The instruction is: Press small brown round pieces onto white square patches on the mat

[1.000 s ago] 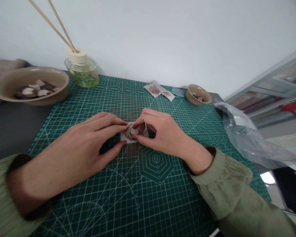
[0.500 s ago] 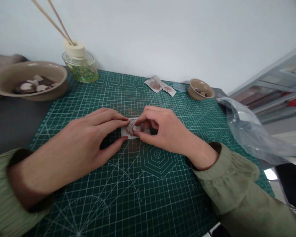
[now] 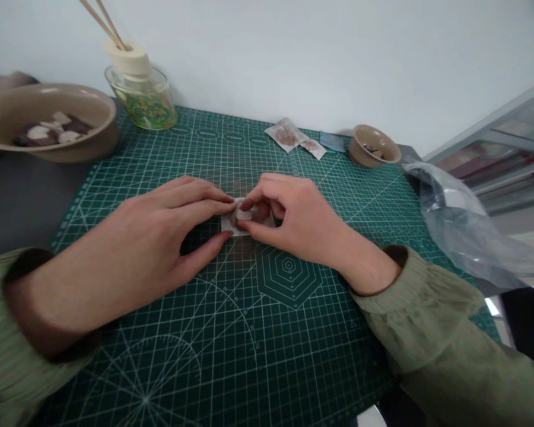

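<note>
Both hands, left (image 3: 160, 237) and right (image 3: 293, 219), pinch one packet (image 3: 232, 224); seemingly two packets (image 3: 296, 138) beyond.

- Green rubbery cutting mat (image 3: 267, 356): matt, smooth, printed white grid.
- Small white paper sachet (image 3: 231, 224): thin, crinkled, brownish fill showing through; pinched between left hand (image 3: 155, 237) and right hand (image 3: 293, 216).
- Large tan bowl (image 3: 48, 121): ceramic look, satin sheen.
- Clear glass diffuser jar (image 3: 145, 101): glossy; wooden reeds.
- Clear plastic bag (image 3: 467, 231): glossy, wrinkled.
- Olive ribbed cloth sleeves (image 3: 427, 320): soft, matt.
</note>
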{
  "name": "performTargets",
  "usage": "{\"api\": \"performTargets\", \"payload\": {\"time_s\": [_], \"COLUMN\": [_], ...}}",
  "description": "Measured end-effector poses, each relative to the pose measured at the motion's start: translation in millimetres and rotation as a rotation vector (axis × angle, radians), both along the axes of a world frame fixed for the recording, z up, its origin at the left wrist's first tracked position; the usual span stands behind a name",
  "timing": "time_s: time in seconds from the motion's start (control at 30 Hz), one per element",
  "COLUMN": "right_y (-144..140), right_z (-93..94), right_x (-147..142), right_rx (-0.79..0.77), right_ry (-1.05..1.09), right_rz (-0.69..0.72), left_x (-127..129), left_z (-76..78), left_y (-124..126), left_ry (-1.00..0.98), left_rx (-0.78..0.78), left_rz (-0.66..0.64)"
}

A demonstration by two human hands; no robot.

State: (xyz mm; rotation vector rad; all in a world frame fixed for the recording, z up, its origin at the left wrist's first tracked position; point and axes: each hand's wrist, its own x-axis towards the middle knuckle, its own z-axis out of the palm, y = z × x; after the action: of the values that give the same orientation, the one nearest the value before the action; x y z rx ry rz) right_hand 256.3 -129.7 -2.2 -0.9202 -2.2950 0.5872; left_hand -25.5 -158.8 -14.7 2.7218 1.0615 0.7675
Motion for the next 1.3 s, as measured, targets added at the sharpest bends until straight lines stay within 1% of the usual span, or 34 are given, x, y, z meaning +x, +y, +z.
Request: {"api": "performTargets", "payload": {"time_s": [0.07, 0.1, 0.23, 0.3, 0.37, 0.43, 0.5, 0.53, 0.6, 0.7, 0.8, 0.83, 0.97, 1.03, 1.13, 1.17, 1.23, 1.3], "right_y": [-0.8, -1.0, -0.4, -0.1, -0.2, -0.4, -0.6, -0.7, -1.3, -2.5, -2.6, -2.5, -2.2, -2.1, -1.9, -1.9, -2.1, -2.3], "right_z": [0.1, 0.2, -0.5, -0.5, 0.1, 0.7, 0.5, 0.3, 0.2, 1.1, 1.7, 1.7, 2.2, 2.6, 2.5, 2.5, 2.9, 4.2], "right_x": [-1.0, -0.9, -0.6, -0.9, 0.0, 1.3, 1.4, 0.8, -0.9, -2.3, -2.5, -2.6, -1.5, -0.7, -1.5, -1.9, -1.4, 0.2], "right_rx": [-0.022, -0.026, 0.015, 0.015, -0.022, -0.027, 0.017, 0.035, 0.031, -0.014, 0.045, 0.057, 0.002, -0.001, 0.047, 0.049, -0.007, -0.055], "right_ry": [0.013, 0.011, -0.003, 0.015, 0.012, -0.020, -0.047, -0.040, -0.017, -0.029, -0.059, -0.054, -0.039, -0.059, -0.068, -0.052, -0.039, -0.044], "right_rz": [0.064, 0.069, -0.038, -0.005, 0.058, 0.025, -0.051, -0.062, -0.036, 0.021, -0.050, -0.055, 0.024, -0.010, -0.095, -0.079, -0.010, 0.015], "left_x": [-0.6, -0.8, -0.3, 0.3, 0.7, 0.9, 1.0, 1.0, 1.3, 1.9, 2.6, 2.7, 3.1, 2.7, 1.2, 0.8, 0.3, 0.7], "left_z": [-0.4, -0.3, 1.5, 2.4, 3.1, 3.7, 4.0, 4.1, 3.9, 3.8, 4.2, 4.4, 4.2, 3.6, 3.0, 2.9, 2.7, 2.6], "left_y": [0.6, 0.8, 0.6, -0.1, -0.9, -1.8, -2.3, -2.4, -2.3, -2.3, -2.7, -2.8, -2.2, -1.7, -0.8, -0.6, -0.5, -0.7], "left_ry": [-0.013, -0.017, 0.011, 0.011, -0.005, -0.015, -0.009, -0.010, -0.007, -0.021, -0.037, -0.038, -0.028, -0.026, -0.024, -0.023, -0.020, -0.021], "left_rx": [-0.005, -0.014, 0.002, 0.017, -0.004, -0.028, -0.021, -0.013, -0.005, -0.020, -0.055, -0.062, -0.059, -0.045, -0.033, -0.027, -0.015, -0.010], "left_rz": [0.001, 0.001, -0.003, -0.001, 0.002, -0.005, -0.019, -0.024, -0.027, -0.021, -0.024, -0.022, -0.020, -0.029, -0.032, -0.030, -0.025, -0.021]}}
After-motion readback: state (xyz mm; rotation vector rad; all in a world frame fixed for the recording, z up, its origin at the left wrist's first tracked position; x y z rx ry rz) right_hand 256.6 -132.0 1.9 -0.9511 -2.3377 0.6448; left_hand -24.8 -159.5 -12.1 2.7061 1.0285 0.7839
